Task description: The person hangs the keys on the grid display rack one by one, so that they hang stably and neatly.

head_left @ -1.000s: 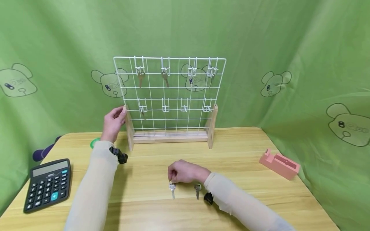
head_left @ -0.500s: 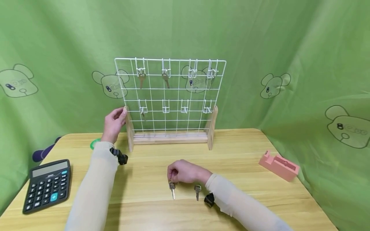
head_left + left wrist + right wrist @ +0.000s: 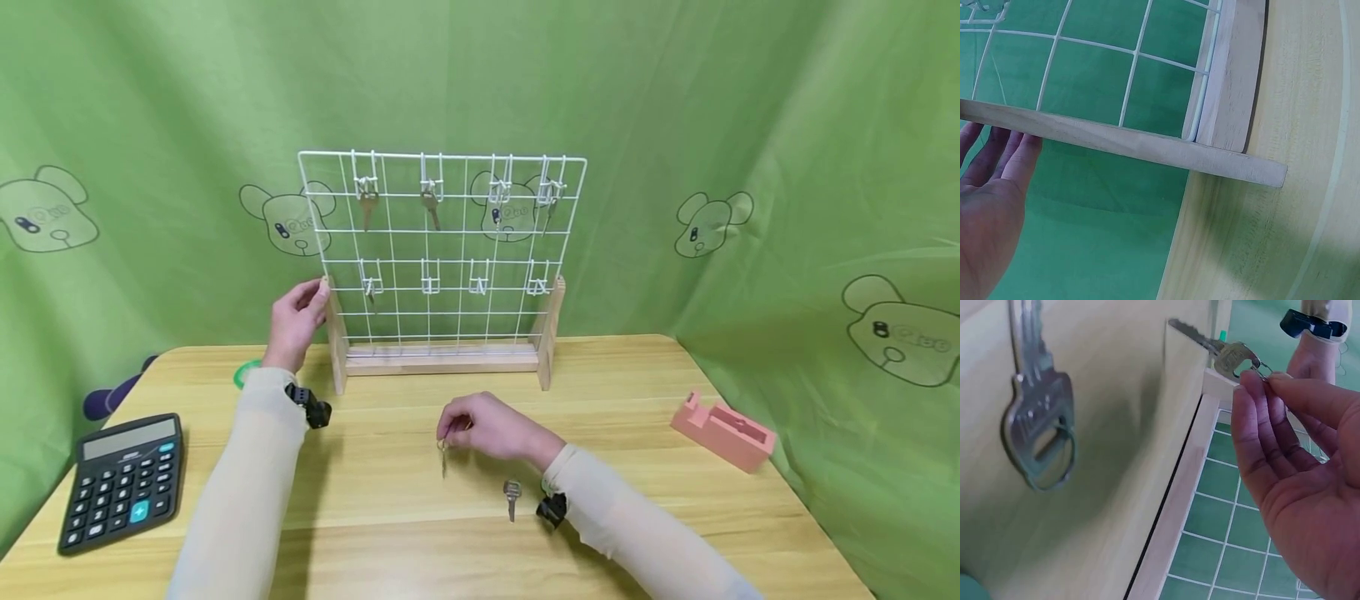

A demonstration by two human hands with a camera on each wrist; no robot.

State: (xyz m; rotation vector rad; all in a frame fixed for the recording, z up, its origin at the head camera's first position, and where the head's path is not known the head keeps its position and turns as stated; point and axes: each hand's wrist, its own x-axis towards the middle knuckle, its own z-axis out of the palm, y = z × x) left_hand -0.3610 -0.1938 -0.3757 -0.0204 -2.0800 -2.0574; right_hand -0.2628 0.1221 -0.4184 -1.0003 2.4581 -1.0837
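Observation:
My right hand (image 3: 487,425) pinches the small ring of a key (image 3: 443,460) between thumb and fingertips, and the key hangs down over the table. Close up in the right wrist view, this key (image 3: 1232,357) has a broad head and a toothed blade. A second key (image 3: 512,492) with a ring lies on the table near the right wrist. My left hand (image 3: 295,315) grips the top of the left wooden post of the wire grid rack (image 3: 336,342); its fingers (image 3: 1019,156) go behind the post. Keys (image 3: 367,208) hang from the upper hooks, and one from the lower left hook.
Three lower hooks (image 3: 478,283) on the rack carry no key. A black calculator (image 3: 123,483) lies at the left, a pink tape dispenser (image 3: 723,431) at the right. A green ring (image 3: 246,372) sits behind the left forearm. Green cloth (image 3: 637,100) hangs behind the table.
My right hand has lifted the key off the table by its ring and moved slightly up and away. The left hand stays on the post; the other key has not moved.

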